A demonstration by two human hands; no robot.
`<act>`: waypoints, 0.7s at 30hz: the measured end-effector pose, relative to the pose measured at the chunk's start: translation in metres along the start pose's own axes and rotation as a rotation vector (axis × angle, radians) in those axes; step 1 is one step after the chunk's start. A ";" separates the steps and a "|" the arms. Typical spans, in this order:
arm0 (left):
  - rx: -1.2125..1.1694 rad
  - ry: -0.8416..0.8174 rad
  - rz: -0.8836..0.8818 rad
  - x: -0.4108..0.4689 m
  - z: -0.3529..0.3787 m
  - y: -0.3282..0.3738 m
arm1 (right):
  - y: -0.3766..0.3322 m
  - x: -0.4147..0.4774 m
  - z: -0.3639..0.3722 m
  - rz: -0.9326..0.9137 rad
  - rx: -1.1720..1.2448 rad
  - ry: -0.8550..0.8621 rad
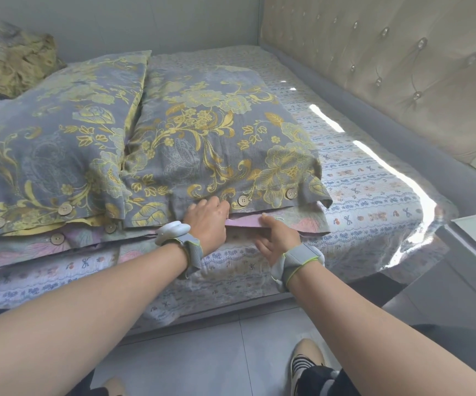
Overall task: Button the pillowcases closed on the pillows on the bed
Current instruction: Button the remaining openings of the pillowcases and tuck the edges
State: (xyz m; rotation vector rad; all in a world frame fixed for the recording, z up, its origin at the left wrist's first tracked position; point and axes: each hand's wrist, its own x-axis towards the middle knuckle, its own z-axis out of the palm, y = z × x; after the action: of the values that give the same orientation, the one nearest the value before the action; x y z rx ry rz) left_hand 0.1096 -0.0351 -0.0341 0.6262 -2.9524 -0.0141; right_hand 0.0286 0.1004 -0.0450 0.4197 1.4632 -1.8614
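Observation:
Two pillows in grey pillowcases with gold flowers lie side by side on the bed. The right pillow [211,138] has its open hem towards me, with two wooden buttons [243,200] showing near its right end. My left hand [208,221] rests knuckles-up on that hem, fingers tucked under the grey top flap just left of the buttons. My right hand [276,238] pinches the pink lower flap [244,222] beneath the hem. The left pillow [48,155] shows several wooden buttons [65,209] along its near edge.
A flowered sheet [374,195] covers the mattress, with bright sun glare along its right side. A tufted beige headboard [388,67] stands at the right. A crumpled patterned bundle [11,58] sits at the back left. Grey floor tiles and my shoe [306,364] lie below.

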 end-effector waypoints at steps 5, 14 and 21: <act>0.010 0.044 0.085 0.002 0.006 0.021 | -0.009 0.006 -0.015 0.009 0.075 0.050; -0.088 0.142 0.184 0.022 0.011 0.071 | -0.012 0.010 -0.020 0.015 0.103 0.021; -0.214 0.040 0.076 0.036 0.000 0.079 | -0.011 0.007 -0.021 0.000 0.126 -0.001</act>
State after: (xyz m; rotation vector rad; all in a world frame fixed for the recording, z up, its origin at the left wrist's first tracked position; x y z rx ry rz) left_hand 0.0453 0.0227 -0.0274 0.4790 -2.8801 -0.3015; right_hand 0.0123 0.1183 -0.0484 0.4786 1.3493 -1.9604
